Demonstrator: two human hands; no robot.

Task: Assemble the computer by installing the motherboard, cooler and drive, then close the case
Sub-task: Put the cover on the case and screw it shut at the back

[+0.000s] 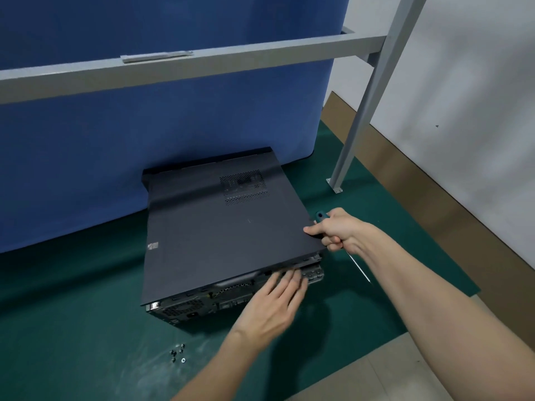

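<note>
A black computer case [225, 227] lies flat on the green mat [72, 328], its dark side panel on top and its rear ports facing me. My left hand [275, 299] is blurred, with straight fingers touching the rear edge just under the panel. At the case's right edge, my right hand [335, 230] grips a green-handled screwdriver [320, 217]; its thumb rests on the panel's corner and the metal shaft [360, 270] points down towards the mat. The inside of the case is hidden.
Several small screws [177, 353] lie on the mat in front of the case. A blue partition [144, 125] stands right behind it. A grey metal frame leg [356, 134] stands on the mat at the right, with a crossbar overhead. Bare floor shows at the lower right.
</note>
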